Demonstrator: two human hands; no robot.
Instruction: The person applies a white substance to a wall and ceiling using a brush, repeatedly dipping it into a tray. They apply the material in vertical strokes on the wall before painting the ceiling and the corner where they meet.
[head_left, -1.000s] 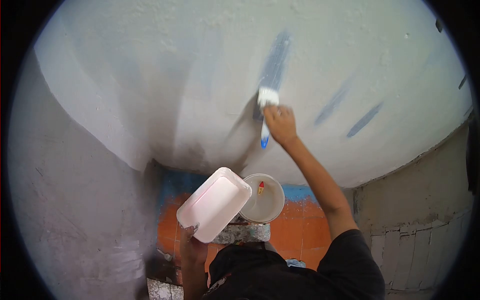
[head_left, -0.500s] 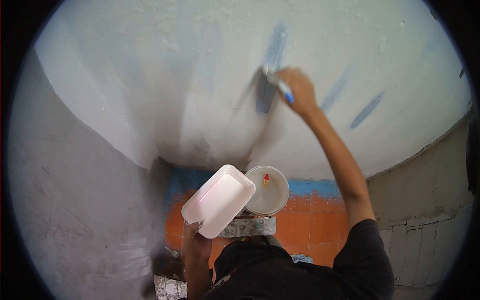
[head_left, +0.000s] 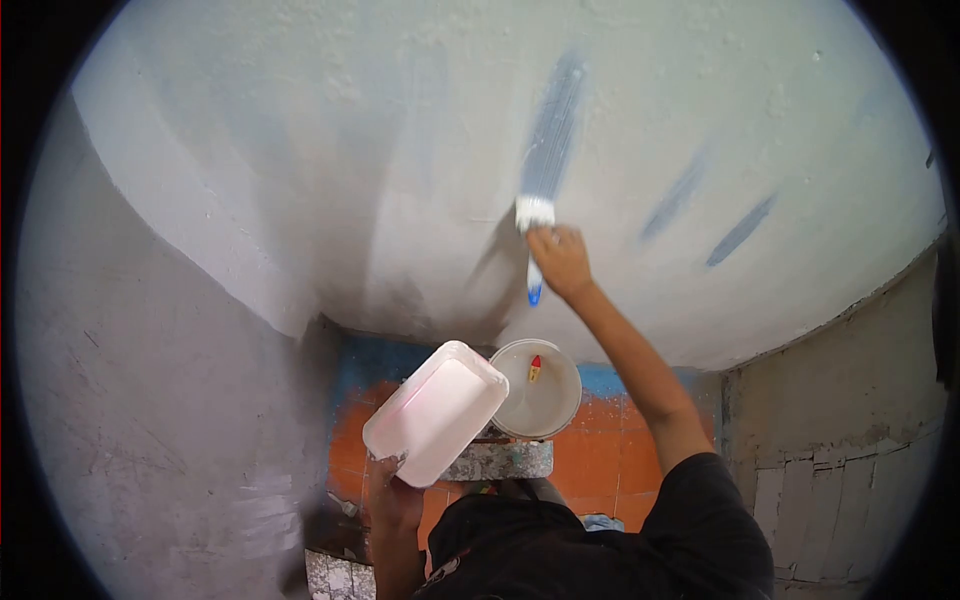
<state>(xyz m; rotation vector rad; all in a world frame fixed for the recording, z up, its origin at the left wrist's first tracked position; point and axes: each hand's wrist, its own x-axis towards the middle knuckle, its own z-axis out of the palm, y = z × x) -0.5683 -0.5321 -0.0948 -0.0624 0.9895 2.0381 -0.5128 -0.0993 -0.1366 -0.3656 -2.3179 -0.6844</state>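
In the head view my right hand point(head_left: 562, 260) is closed around a paintbrush point(head_left: 534, 272) with a white handle and blue tip. Its white-coated bristles press on the pale wall point(head_left: 420, 130), at the bottom of a wet grey-blue streak point(head_left: 554, 135). My left hand point(head_left: 396, 497) grips the lower corner of a white rectangular paint tray point(head_left: 437, 412). Pale, slightly pinkish paint covers the tray's inside. Most of the left fingers are hidden under the tray.
A round white bucket point(head_left: 568, 412) with a red-and-yellow label inside stands behind the tray, near a paint-spattered ledge point(head_left: 500, 462). Below is an orange tiled floor point(head_left: 640, 455) with a blue strip. Bare grey walls rise at left point(head_left: 150, 380) and right point(head_left: 830, 390).
My right hand has drawn the brush down the wall, and the grey-blue streak above it shows more fully. The brush handle now points nearly straight down. The left hand still holds the tray.
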